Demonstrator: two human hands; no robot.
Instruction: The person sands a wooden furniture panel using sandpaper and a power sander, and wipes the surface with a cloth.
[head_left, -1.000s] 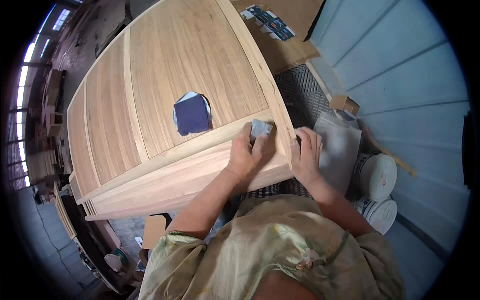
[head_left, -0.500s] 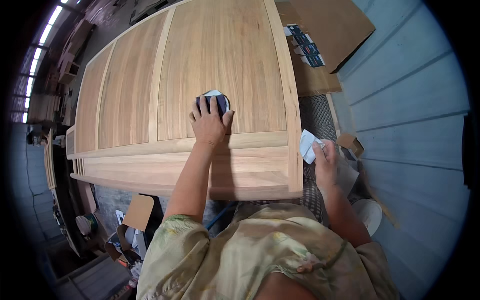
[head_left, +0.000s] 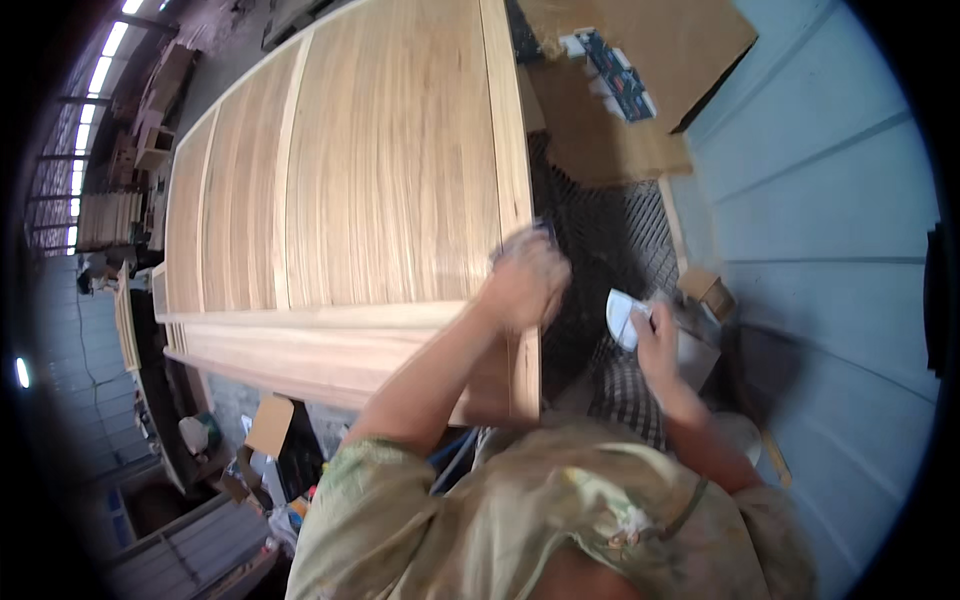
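Observation:
A large pale wooden panel (head_left: pixel 390 170) with several framed sections lies before me. My left hand (head_left: pixel 527 282), smeared by motion, is at the panel's right border strip, its fingers bent over a dark purple piece of sandpaper (head_left: pixel 543 231). Most of that piece is hidden under the fingers. Off the panel's right side, my right hand (head_left: pixel 657 345) pinches a white folded sheet (head_left: pixel 622 318) with one curved edge. That sheet is in the air, apart from the wood.
Flat brown cardboard (head_left: pixel 690 60) with small dark boxes (head_left: pixel 615 75) lies at the far right. A blue-grey wall (head_left: pixel 820 200) rises beyond it. A small open carton (head_left: pixel 706 294) is right of my right hand. An open box (head_left: pixel 270 428) of clutter stands at lower left.
My left hand has slid the sandpaper from the middle section rightward to the panel's right border. The view has shifted, so the panel appears further left. My right hand still holds the sheet.

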